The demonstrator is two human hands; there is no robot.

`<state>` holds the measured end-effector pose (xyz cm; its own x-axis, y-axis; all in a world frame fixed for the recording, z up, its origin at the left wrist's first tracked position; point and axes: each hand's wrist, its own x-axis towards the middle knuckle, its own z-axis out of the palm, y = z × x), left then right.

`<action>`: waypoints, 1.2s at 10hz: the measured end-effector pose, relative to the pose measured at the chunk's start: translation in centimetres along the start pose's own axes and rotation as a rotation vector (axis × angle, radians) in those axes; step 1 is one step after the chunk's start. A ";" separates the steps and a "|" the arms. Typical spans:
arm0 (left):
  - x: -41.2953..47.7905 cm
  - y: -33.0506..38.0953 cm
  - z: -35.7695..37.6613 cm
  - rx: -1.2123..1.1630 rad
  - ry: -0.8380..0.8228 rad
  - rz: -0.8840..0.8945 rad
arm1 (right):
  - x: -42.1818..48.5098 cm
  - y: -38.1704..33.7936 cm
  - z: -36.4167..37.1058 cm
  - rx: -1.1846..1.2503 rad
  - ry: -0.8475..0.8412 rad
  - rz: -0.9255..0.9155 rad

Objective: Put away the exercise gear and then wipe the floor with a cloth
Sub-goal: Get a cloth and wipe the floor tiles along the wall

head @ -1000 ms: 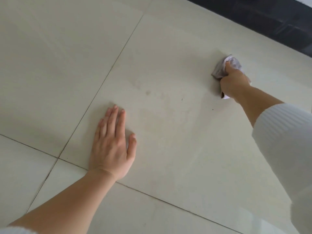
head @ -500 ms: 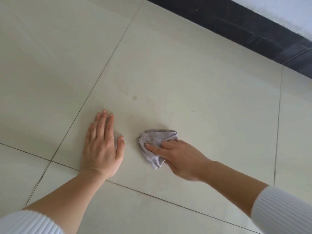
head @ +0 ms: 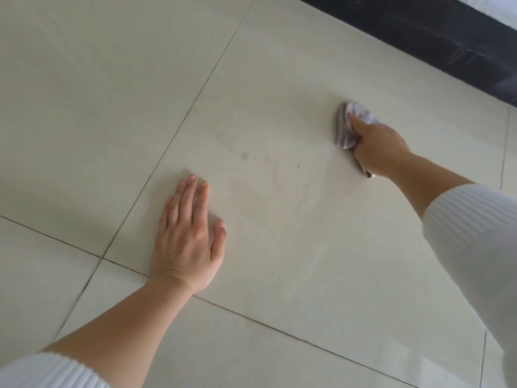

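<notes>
Head view: right hand (head: 383, 149) swept cloth (head: 344, 131) away rightward.

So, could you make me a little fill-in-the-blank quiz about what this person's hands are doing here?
1. The right hand grips a crumpled grey ____.
2. The left hand rests flat, fingers straight, on the tiled ____.
3. The dark skirting strip runs nearer the ____ hand.

Missing words: cloth; floor; right.
</notes>
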<state>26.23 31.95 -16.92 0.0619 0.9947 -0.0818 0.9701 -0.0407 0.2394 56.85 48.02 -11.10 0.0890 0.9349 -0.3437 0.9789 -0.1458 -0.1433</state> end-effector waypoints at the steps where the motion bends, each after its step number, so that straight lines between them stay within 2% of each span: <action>1: 0.0 0.0 0.0 -0.005 0.009 0.007 | -2.3 0.8 1.5 0.015 0.021 0.069; 2: 0.0 0.0 0.0 -0.004 0.007 0.003 | -6.5 -0.1 3.8 0.020 0.061 -0.003; 3: 0.0 0.0 0.0 -0.004 0.003 0.005 | -12.7 -1.6 6.0 0.018 -0.008 -0.220; 4: -0.1 0.1 -0.2 -0.007 -0.002 -0.003 | -17.5 -3.1 7.4 0.016 -0.074 -0.610; 5: 0.0 0.2 -0.3 -0.013 -0.002 -0.003 | -15.4 -2.0 7.3 -0.152 -0.010 -0.724; 6: 0.0 0.1 -0.3 -0.009 -0.002 -0.010 | -9.5 -0.5 5.0 -0.073 0.109 -0.295; 7: 0.0 0.1 -0.4 -0.010 0.005 -0.003 | -4.0 1.1 2.7 -0.124 0.152 -0.037; 8: 0.0 0.0 -0.3 0.000 0.008 -0.001 | -0.8 2.6 1.2 -0.096 0.091 0.171; 9: -0.1 0.0 -0.3 -0.001 0.009 -0.005 | -0.7 4.1 1.0 0.084 0.137 0.468; 10: -0.1 0.0 -0.3 0.001 0.010 0.000 | -3.2 3.6 2.6 0.123 0.247 0.594; 11: -0.1 0.0 -0.4 -0.003 0.004 -0.002 | -7.2 1.1 4.9 0.067 0.325 0.512; 12: 0.0 0.0 -0.4 0.004 0.000 -0.001 | -11.0 -1.7 7.0 0.003 0.297 0.248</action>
<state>26.17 31.95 -16.56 0.0608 0.9948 -0.0823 0.9710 -0.0399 0.2359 52.87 35.70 -13.61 0.3728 0.9241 -0.0841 0.9204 -0.3797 -0.0927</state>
